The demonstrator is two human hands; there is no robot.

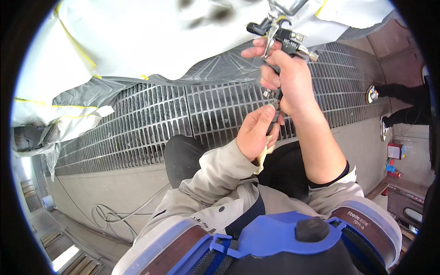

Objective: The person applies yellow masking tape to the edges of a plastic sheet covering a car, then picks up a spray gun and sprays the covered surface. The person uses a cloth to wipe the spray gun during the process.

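Note:
A spray gun [288, 40] with a dark body and metal knobs is held up ahead of me, its front end close to a white masked surface. My right hand [293, 80] is wrapped round its grip, with fingers near the trigger. Below it, my left hand [253, 130] is closed on the fitting at the bottom of the grip. A pale yellow cloth [262, 158] hangs beneath the left palm; whether the fingers pinch it I cannot tell.
White sheeting [137, 39] with yellow tape and dark spots spans the far side, above clear plastic film [220, 66]. Metal floor grating [151, 103] lies underneath. A coiled hose [107, 215] rests at left. Another person's legs [405, 96] are at right. A blue respirator [279, 233] blocks the lower view.

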